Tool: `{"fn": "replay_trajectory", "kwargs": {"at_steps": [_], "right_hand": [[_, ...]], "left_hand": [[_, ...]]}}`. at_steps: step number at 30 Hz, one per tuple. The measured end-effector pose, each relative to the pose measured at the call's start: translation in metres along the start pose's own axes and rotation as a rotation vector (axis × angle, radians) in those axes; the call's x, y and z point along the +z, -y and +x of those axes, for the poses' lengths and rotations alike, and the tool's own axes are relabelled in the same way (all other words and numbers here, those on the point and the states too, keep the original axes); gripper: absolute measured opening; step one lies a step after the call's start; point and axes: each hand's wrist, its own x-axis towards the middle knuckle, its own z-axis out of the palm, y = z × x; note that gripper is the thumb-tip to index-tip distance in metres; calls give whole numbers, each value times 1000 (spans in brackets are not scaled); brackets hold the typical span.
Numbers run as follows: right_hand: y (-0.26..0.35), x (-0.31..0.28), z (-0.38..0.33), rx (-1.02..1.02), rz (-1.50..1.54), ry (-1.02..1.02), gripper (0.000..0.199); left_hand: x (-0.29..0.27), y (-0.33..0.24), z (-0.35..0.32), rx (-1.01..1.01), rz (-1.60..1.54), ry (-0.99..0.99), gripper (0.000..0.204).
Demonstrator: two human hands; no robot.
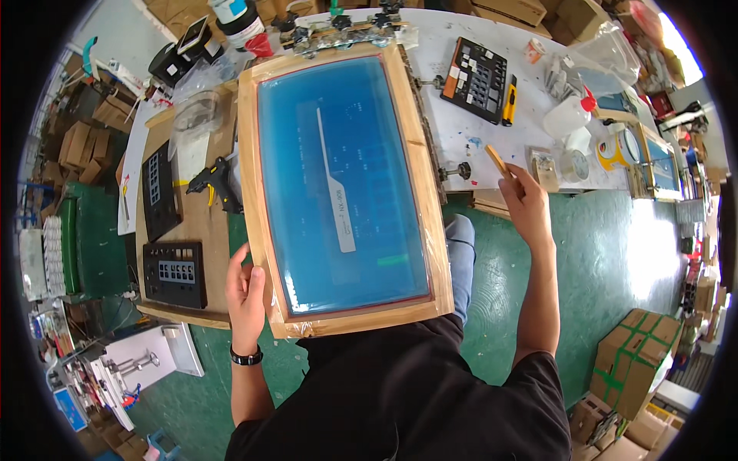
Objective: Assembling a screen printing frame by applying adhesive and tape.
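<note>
A large wooden screen-printing frame [261, 184] with a blue mesh [338, 184] lies tilted toward me, its far end clamped at the bench. My left hand [246, 296] grips the frame's near left edge. My right hand [525, 196] is raised to the right of the frame and pinches a small flat wooden blade [497, 160]. A narrow white strip runs down the middle of the blue mesh.
Black plastic panels [175, 273] and a black glue gun [215, 183] lie on the wooden bench at left. The white table [492, 142] at right carries a black panel [480, 79], a yellow knife [509, 100], a squeeze bottle [567, 117] and tape rolls. Cardboard boxes [634, 361] stand on the green floor.
</note>
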Motion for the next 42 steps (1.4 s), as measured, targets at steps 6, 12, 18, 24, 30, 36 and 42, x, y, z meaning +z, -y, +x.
{"fn": "replay_trajectory", "kwargs": {"at_steps": [6, 12, 18, 24, 30, 36, 42], "right_hand": [[-49, 36, 27, -65, -15, -138, 37], [-61, 56, 38, -316, -116, -353, 41], [-21, 43, 28, -429, 35, -364, 39], [60, 37, 92, -556, 370, -180, 36], [177, 85, 250, -597, 442, -206, 34], [211, 123, 332, -273, 463, 126, 34], [190, 129, 345, -377, 514, 215, 29]], "left_hand": [[-8, -9, 3, 30, 94, -15, 46], [-11, -21, -3, 56, 69, -70, 47], [8, -15, -9, 19, -46, -62, 48], [6, -2, -8, -15, -29, 17, 48], [1, -4, -4, -156, -170, 22, 48], [-6, -12, 6, -135, -37, 40, 50], [4, -7, 6, -140, -76, 31, 51]]}}
